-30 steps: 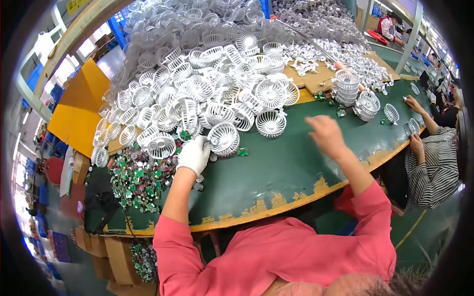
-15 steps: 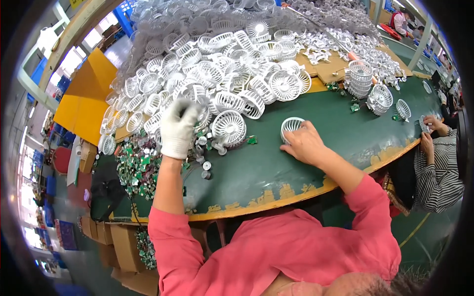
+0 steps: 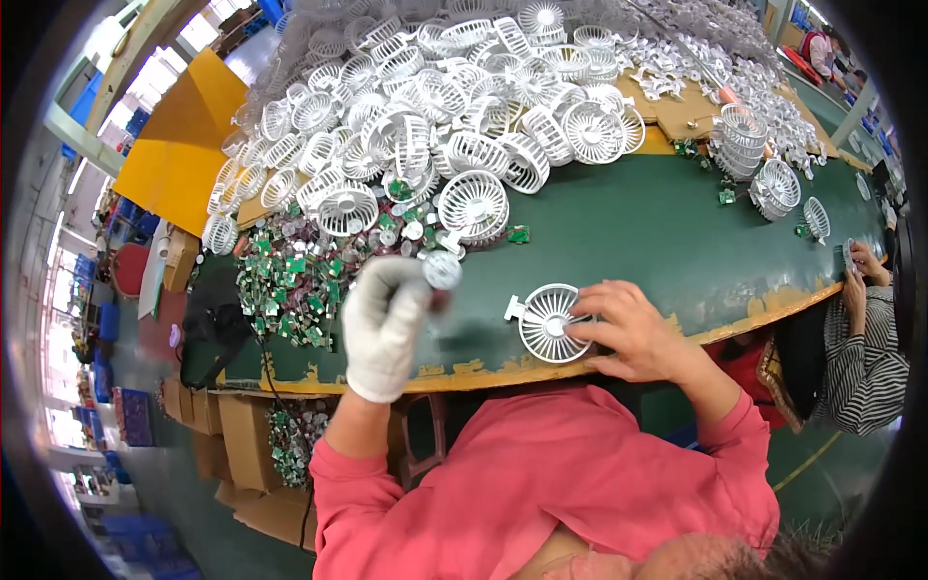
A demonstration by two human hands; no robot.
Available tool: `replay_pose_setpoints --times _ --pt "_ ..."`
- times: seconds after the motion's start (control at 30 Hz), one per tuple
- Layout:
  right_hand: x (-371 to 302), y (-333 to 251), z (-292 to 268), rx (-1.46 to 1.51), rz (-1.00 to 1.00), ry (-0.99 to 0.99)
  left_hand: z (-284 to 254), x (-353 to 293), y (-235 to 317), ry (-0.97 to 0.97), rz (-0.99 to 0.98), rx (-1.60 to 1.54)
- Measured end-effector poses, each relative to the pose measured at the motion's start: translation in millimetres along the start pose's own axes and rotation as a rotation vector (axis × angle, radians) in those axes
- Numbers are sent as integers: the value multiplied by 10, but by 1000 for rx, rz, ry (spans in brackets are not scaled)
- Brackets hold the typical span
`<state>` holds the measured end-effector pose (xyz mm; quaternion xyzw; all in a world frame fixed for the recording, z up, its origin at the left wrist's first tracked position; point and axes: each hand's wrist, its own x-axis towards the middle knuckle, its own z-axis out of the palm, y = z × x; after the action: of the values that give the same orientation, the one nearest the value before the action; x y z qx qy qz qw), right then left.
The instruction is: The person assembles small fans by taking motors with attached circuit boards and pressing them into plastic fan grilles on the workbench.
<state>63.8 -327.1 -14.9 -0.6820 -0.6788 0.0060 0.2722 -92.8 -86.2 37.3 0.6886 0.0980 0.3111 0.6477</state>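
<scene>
Here the bare right hand (image 3: 630,332) grasps, just to its left, a round white slatted plastic cover (image 3: 552,326), probably light, stiff, best held by the rim, while the white-gloved left hand (image 3: 381,333) pinches a round silvery metal-looking part (image 3: 443,271).

This is a factory workshop: white plastic fan covers (image 3: 474,205) heap across the table (image 3: 619,227), circuit boards (image 3: 290,280) pile left, and a co-worker (image 3: 863,362) handles parts at right.

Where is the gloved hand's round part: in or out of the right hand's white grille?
Out: the left hand holds the round part apart from the grille, with green tabletop showing between.
</scene>
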Motion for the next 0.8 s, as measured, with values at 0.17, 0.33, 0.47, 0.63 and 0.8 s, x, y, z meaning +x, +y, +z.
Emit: replay_pose_setpoints --times 0.17,0.33,0.47,0.63,0.8 --pt "211 -212 140 184 18 187 135 -427 -250 -298 -180 317" --pt "290 -310 455 213 48 335 359 -429 -311 -384 -57 351" --pt "275 -259 369 90 91 338 320 -343 -432 -438 -5 373" --pt "290 -156 316 -185 205 204 307 -156 -533 -520 158 808" --pt "287 -63 335 -245 193 65 280 -151 -680 -739 189 878"
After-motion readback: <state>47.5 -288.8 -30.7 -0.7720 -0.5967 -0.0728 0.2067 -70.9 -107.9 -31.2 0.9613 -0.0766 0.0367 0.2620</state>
